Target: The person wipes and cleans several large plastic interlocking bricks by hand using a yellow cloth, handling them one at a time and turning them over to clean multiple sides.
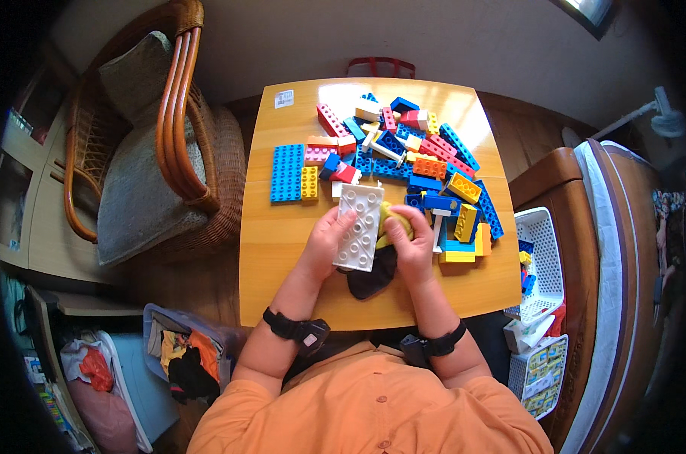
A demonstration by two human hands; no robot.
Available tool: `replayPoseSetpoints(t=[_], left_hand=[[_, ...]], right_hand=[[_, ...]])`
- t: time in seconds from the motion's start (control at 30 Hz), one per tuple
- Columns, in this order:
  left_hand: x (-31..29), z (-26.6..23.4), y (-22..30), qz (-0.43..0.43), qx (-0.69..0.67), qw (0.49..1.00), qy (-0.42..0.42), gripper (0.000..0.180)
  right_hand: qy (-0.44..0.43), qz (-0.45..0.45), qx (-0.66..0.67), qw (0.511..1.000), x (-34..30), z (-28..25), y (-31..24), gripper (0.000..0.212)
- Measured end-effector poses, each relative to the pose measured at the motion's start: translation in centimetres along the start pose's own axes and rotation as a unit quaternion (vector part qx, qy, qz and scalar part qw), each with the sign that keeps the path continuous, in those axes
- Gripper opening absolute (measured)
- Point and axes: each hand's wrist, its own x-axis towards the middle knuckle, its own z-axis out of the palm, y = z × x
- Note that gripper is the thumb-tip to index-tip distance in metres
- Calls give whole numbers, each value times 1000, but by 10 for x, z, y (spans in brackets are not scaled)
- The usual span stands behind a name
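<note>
Over the near half of the wooden table (282, 280), my left hand (324, 240) grips a white building-block plate (358, 216), its hollow ringed underside facing up. My right hand (411, 246) is closed on a yellow cloth (388, 219), bunched at the plate's right edge. Below the plate, a dark, soft-looking piece (372, 278) shows; whether it belongs to the cloth I cannot tell. Just beyond my hands lie a flat blue block plate (287, 174), a yellow block (309, 183) and a red-and-white block (347, 173).
A heap of mixed toy blocks (430, 168) covers the table's far right part. At the left stands a rattan armchair (142, 166). A white basket (540, 261) with some blocks is beyond the right edge, and a bin of clothes (188, 348) sits at the lower left.
</note>
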Motion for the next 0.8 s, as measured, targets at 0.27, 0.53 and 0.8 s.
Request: replayPoseSetpoints(t=[0.27, 0.53, 0.8], left_hand=[[6, -16, 0, 139, -87, 982, 96, 34], [4, -6, 4, 182, -114, 973, 81, 53], [-5, 7, 9, 179, -130, 974, -47, 74]], right_hand=[[-143, -115, -115, 976, 1, 6, -10, 17], [-85, -46, -102, 990, -4, 19, 0, 28], [-4, 49, 10, 999, 2, 10, 10, 27]])
